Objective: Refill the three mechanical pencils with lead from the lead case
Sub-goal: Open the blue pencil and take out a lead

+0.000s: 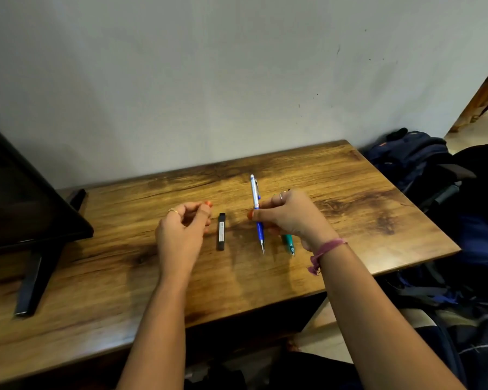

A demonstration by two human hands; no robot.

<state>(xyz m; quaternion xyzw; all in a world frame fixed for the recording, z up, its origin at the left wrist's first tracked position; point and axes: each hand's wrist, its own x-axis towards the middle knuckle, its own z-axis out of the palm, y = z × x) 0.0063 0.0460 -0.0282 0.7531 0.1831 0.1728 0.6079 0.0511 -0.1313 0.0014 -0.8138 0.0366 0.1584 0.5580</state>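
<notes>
Between both hands, lead case [221, 231] lies; right grip [286, 218] pinches blue pencil [257, 212].

Your right hand [289, 218] hides most of green pencil [288, 243]; third pencil barely peeks behind your knuckles. Lead case [221, 231] label unreadable. Monitor [26, 198] cut off left.

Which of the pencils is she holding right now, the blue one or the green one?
The blue and silver pencil, pinched by her right hand. The green pencil lies on the table, mostly hidden under that hand.
</notes>
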